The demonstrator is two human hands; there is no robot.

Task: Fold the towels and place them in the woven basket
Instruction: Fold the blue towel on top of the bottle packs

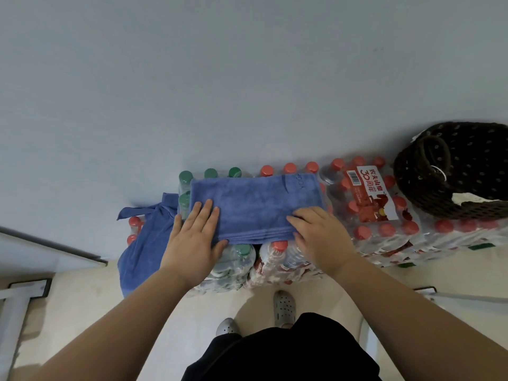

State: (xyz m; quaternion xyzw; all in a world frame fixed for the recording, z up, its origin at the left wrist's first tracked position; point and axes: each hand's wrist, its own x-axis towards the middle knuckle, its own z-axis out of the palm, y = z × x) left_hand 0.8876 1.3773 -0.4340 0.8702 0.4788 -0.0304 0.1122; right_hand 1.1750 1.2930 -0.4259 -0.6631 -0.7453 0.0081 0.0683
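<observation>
Blue towel (247, 204), dark brown woven basket (461, 171) (light flecks), red and green bottle caps (288, 168).
</observation>
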